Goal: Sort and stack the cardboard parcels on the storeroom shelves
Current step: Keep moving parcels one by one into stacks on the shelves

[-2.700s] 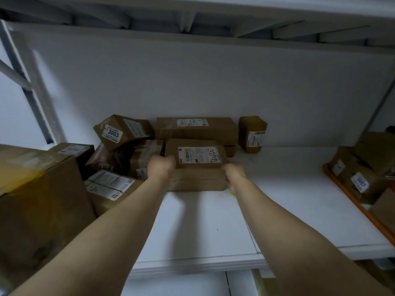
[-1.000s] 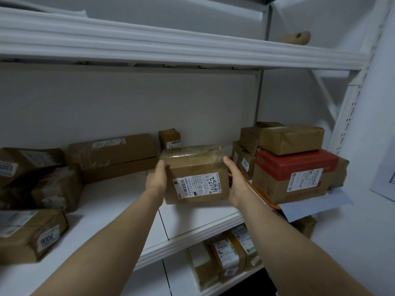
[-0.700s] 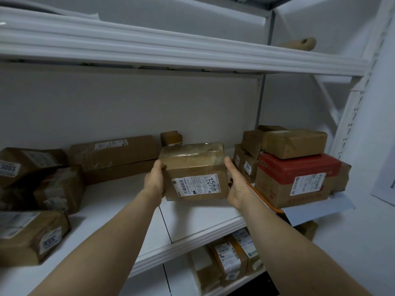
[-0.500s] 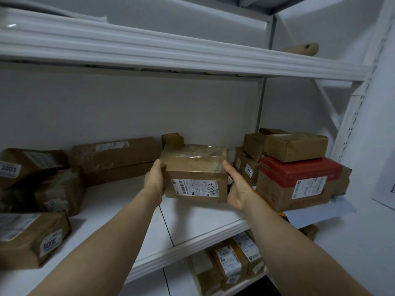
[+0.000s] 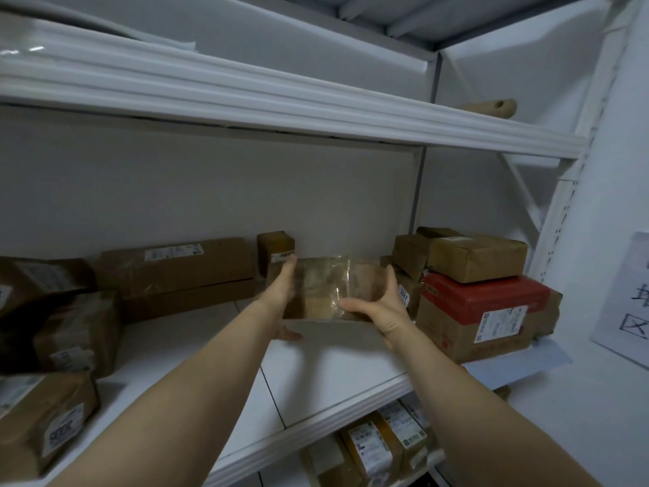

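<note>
Tipped parcel (image 5: 330, 290) sits between left hand (image 5: 281, 293), right hand (image 5: 382, 311).

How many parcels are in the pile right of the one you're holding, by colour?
Red-topped parcel: 1
Plain brown parcels: 4 (top parcel, rear parcel, labelled parcel, right-end parcel)
Total: 5, held parcel excluded

1. A white middle shelf (image 5: 333, 374) runs across, its board seamed into panels.
2. An upper shelf (image 5: 281, 110), also white with a ridged front edge, overhangs it.
3. A pale grey back panel (image 5: 210, 191) closes the bay.
4. At right, a perforated upright (image 5: 562, 219) and a diagonal brace (image 5: 523, 191) stand beside a white wall (image 5: 618, 152) bearing a sheet of paper (image 5: 628, 297).
</note>
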